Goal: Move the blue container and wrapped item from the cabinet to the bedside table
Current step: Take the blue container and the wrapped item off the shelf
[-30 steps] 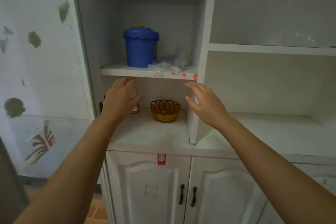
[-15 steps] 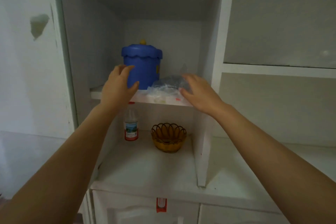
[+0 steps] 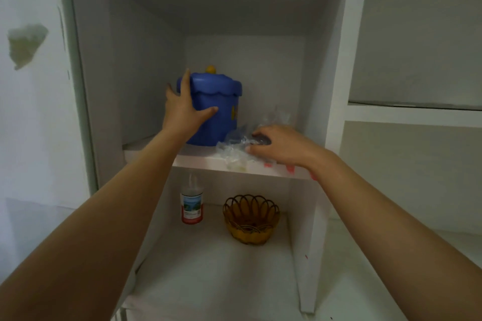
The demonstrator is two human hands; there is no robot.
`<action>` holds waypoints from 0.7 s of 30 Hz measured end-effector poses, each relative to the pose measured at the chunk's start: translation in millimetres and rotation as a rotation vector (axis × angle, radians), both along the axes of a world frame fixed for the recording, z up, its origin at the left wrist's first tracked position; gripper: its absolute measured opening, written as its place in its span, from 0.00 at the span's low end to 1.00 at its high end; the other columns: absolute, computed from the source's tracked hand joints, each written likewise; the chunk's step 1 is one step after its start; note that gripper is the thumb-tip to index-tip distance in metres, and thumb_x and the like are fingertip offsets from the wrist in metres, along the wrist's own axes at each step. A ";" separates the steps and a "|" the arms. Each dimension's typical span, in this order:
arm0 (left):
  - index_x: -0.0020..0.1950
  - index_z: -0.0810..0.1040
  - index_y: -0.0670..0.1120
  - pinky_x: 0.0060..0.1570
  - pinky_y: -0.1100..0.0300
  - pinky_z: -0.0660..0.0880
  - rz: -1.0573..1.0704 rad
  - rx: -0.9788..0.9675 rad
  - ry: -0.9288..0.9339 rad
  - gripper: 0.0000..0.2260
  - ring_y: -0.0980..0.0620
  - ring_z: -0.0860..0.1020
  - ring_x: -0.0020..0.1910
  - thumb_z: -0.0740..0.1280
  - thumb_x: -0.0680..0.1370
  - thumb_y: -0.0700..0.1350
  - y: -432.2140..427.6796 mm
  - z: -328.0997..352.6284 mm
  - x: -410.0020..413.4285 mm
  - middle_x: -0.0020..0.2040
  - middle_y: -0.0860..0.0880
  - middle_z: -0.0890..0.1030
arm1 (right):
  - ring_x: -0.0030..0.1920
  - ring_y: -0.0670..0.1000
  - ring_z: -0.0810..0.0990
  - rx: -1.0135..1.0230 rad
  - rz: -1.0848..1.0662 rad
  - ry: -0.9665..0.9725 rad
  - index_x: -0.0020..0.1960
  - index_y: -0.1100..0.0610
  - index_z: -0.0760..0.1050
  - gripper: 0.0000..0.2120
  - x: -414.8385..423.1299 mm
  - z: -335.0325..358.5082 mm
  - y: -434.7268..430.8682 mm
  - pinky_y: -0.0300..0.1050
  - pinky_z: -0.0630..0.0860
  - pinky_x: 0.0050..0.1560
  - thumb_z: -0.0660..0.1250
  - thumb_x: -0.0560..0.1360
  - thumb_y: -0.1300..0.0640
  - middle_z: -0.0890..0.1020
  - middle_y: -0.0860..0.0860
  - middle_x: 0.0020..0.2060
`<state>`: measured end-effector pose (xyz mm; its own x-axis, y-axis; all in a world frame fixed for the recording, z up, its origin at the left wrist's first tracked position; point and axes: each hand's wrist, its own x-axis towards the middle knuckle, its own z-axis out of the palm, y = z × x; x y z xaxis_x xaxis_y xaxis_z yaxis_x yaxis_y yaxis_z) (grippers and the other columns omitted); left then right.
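A blue container (image 3: 220, 101) with a scalloped lid and a yellow knob stands on the upper shelf (image 3: 198, 162) of the white cabinet. My left hand (image 3: 182, 109) holds its left side, thumb across the front and fingers round the far side. To its right, at the shelf's front edge, lies the wrapped item (image 3: 233, 147), something in crumpled clear plastic. My right hand (image 3: 281, 146) lies over it, fingers curled onto the plastic and thumb under its near side.
On the lower shelf stand a small bottle (image 3: 191, 206) with a red-banded label and an amber wire basket (image 3: 250, 219). The compartment's right wall (image 3: 320, 112) is close beside my right hand. More white shelving extends to the right.
Both hands reached up from below the shelf. The left one has closed round the blue container's side; the right one has settled on the wrapped item. The view has moved closer and upward.
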<state>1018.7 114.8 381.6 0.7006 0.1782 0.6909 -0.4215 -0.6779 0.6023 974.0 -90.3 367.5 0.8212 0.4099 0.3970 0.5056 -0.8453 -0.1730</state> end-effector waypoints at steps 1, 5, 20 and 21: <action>0.75 0.47 0.51 0.67 0.41 0.60 -0.014 -0.022 0.002 0.41 0.35 0.56 0.72 0.71 0.71 0.49 -1.3 0.0 2.9 0.75 0.36 0.45 | 0.45 0.56 0.80 0.005 0.001 0.005 0.57 0.57 0.74 0.19 2.5 -0.2 0.6 0.47 0.78 0.44 0.61 0.74 0.44 0.81 0.57 0.50; 0.75 0.47 0.50 0.66 0.42 0.62 -0.050 -0.085 -0.029 0.44 0.36 0.59 0.70 0.73 0.69 0.52 -6.6 -0.8 13.4 0.74 0.37 0.49 | 0.54 0.55 0.76 -0.002 -0.011 -0.004 0.62 0.55 0.72 0.22 8.6 -2.6 1.0 0.50 0.74 0.55 0.63 0.73 0.44 0.79 0.55 0.56; 0.74 0.46 0.48 0.65 0.42 0.64 -0.095 -0.210 -0.076 0.46 0.37 0.61 0.69 0.75 0.67 0.51 -12.8 -1.8 26.2 0.73 0.37 0.55 | 0.44 0.49 0.78 0.169 0.015 -0.074 0.60 0.54 0.75 0.20 5.2 -11.5 2.8 0.45 0.75 0.46 0.66 0.72 0.45 0.82 0.52 0.51; 0.74 0.47 0.48 0.65 0.43 0.64 -0.094 -0.212 -0.081 0.46 0.37 0.62 0.69 0.75 0.67 0.51 -12.5 -2.1 25.7 0.73 0.38 0.55 | 0.42 0.49 0.78 0.180 0.015 -0.085 0.58 0.55 0.76 0.19 3.6 -11.5 3.3 0.45 0.75 0.45 0.66 0.72 0.45 0.82 0.53 0.48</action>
<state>1044.4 102.3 379.5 0.6647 0.2624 0.6995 -0.5294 -0.4953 0.6888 977.6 -86.9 356.0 0.7761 0.3381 0.5323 0.5369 -0.7970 -0.2766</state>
